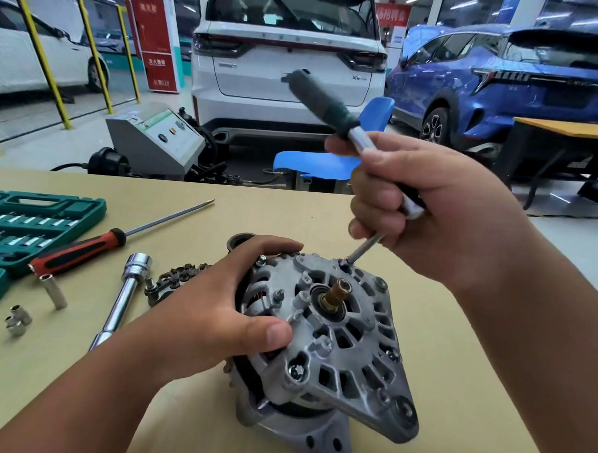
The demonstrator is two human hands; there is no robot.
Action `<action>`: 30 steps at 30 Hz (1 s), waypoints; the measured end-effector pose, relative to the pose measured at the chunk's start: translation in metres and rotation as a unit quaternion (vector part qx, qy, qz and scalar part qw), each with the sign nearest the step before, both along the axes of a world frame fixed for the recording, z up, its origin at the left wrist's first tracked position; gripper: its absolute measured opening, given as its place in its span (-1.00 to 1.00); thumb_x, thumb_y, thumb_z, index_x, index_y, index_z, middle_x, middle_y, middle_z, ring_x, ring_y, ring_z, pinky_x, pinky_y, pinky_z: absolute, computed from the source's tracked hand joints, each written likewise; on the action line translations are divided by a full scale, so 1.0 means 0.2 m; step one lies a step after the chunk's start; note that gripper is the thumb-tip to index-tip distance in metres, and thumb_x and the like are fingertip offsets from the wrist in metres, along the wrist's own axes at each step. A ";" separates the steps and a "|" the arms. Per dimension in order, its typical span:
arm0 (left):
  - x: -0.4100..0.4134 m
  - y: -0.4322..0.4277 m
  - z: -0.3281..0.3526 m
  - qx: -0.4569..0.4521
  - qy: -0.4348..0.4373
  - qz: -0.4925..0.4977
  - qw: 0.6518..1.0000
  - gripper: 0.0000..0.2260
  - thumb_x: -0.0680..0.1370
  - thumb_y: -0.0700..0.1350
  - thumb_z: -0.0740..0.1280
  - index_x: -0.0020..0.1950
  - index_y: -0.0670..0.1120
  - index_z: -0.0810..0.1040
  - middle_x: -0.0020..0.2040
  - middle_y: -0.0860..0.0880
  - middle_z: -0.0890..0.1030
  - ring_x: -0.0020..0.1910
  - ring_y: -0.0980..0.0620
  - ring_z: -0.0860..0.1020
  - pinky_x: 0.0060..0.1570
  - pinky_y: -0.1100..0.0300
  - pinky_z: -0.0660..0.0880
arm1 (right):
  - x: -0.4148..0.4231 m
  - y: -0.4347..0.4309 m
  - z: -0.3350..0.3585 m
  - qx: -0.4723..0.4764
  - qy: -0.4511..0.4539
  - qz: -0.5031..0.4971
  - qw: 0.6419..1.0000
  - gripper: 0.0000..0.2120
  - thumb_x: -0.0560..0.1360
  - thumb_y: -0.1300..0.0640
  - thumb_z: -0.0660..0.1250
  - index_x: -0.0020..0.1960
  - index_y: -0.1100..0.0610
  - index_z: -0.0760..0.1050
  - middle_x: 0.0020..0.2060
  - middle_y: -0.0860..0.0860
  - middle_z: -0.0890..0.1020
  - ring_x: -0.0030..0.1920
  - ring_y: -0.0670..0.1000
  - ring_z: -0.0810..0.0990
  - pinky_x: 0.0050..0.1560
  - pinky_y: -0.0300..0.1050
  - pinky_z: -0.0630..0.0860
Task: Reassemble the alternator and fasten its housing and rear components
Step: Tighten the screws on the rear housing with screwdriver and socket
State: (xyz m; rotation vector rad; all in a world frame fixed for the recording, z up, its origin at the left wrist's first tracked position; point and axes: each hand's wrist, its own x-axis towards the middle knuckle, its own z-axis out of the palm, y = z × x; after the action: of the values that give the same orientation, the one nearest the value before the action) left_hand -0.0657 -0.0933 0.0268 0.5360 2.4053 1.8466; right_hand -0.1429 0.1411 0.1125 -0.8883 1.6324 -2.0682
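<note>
Right grip [411, 204] clenches a black-handled driver [317, 100], its tip on the alternator [340, 348] housing; left grip [201, 314] clasps the alternator on the desk [274, 208]. Green case [44, 211] holds sockets [27, 219].

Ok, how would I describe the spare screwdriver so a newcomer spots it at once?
On the tan workbench, find the green socket case at the left edge. Just right of it lies the screwdriver, slanting away from the person. Its red-and-black handle sets it apart from the all-chrome extension bar beside it.
</note>
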 end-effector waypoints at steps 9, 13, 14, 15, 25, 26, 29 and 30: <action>0.00 0.00 -0.01 -0.002 0.004 0.008 1.000 -0.01 0.09 0.57 0.59 0.48 0.32 0.46 0.36 0.16 0.66 0.30 0.04 0.68 0.29 0.08 0.64 | -0.07 -0.01 -0.03 -0.213 -0.230 -0.247 0.917 -0.91 0.69 0.20 0.16 0.19 0.09 0.34 -0.45 -0.10 0.38 -0.51 -0.11 0.27 -0.46 -0.26 0.31; -0.01 -0.01 -0.02 -0.015 0.003 0.008 1.000 0.00 0.09 0.58 0.58 0.49 0.32 0.44 0.36 0.13 0.66 0.31 0.02 0.68 0.30 -0.05 0.61 | -0.05 -0.02 -0.05 -0.172 -0.151 -0.169 0.959 -0.85 0.64 0.20 0.21 0.20 0.14 0.43 -0.42 -0.06 0.39 -0.48 -0.06 0.28 -0.42 -0.17 0.33; -0.01 -0.01 -0.01 -0.018 0.003 0.007 1.000 0.00 0.09 0.58 0.57 0.49 0.33 0.44 0.36 0.14 0.66 0.30 0.02 0.69 0.30 -0.04 0.62 | -0.05 -0.01 -0.04 -0.145 -0.127 -0.128 0.973 -0.79 0.60 0.20 0.22 0.23 0.16 0.45 -0.41 -0.04 0.39 -0.47 -0.04 0.29 -0.40 -0.15 0.34; -0.01 -0.01 -0.01 -0.023 0.004 0.007 1.000 -0.01 0.09 0.58 0.57 0.48 0.34 0.44 0.35 0.16 0.66 0.30 0.04 0.69 0.28 0.00 0.64 | -0.06 0.00 -0.04 -0.120 -0.107 -0.089 0.983 -0.71 0.55 0.19 0.24 0.26 0.18 0.47 -0.41 -0.03 0.39 -0.47 -0.03 0.30 -0.38 -0.13 0.36; -0.02 -0.01 -0.03 -0.040 0.007 0.023 0.999 -0.19 0.19 0.26 0.56 0.44 0.35 0.47 0.31 0.17 0.67 0.28 0.06 0.69 0.31 -0.05 0.61 | -0.11 0.02 -0.05 -0.146 -0.157 -0.097 0.972 -0.70 0.65 0.18 0.13 0.34 0.17 0.46 -0.50 -0.08 0.32 -0.55 -0.09 0.14 -0.47 -0.19 0.20; -0.01 -0.01 -0.02 -0.044 0.007 0.024 0.999 -0.17 0.17 0.29 0.57 0.44 0.35 0.47 0.32 0.20 0.66 0.28 0.08 0.68 0.31 -0.01 0.62 | -0.10 0.01 -0.05 -0.166 -0.176 -0.140 0.960 -0.74 0.67 0.18 0.15 0.31 0.17 0.45 -0.48 -0.08 0.33 -0.54 -0.09 0.14 -0.47 -0.20 0.21; -0.01 -0.01 -0.02 -0.035 -0.003 0.021 0.999 -0.10 0.13 0.36 0.64 0.45 0.35 0.47 0.31 0.15 0.68 0.28 0.04 0.69 0.29 -0.05 0.63 | -0.07 -0.04 -0.05 -0.202 -0.188 -0.222 0.935 -0.86 0.69 0.16 0.19 0.23 0.14 0.42 -0.45 -0.06 0.37 -0.52 -0.08 0.14 -0.48 -0.19 0.22; -0.01 -0.01 -0.02 -0.029 -0.006 0.020 0.999 -0.08 0.11 0.38 0.65 0.45 0.34 0.47 0.31 0.12 0.68 0.28 0.01 0.70 0.29 -0.08 0.63 | -0.06 -0.06 -0.05 -0.211 -0.189 -0.236 0.930 -0.88 0.70 0.16 0.19 0.22 0.13 0.41 -0.45 -0.06 0.38 -0.52 -0.07 0.14 -0.48 -0.19 0.22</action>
State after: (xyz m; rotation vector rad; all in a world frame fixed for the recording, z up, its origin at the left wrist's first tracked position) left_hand -0.0672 -0.0953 0.0233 0.4742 2.4699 1.7830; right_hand -0.1540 0.1300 0.1026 -0.1687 1.2980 -2.7738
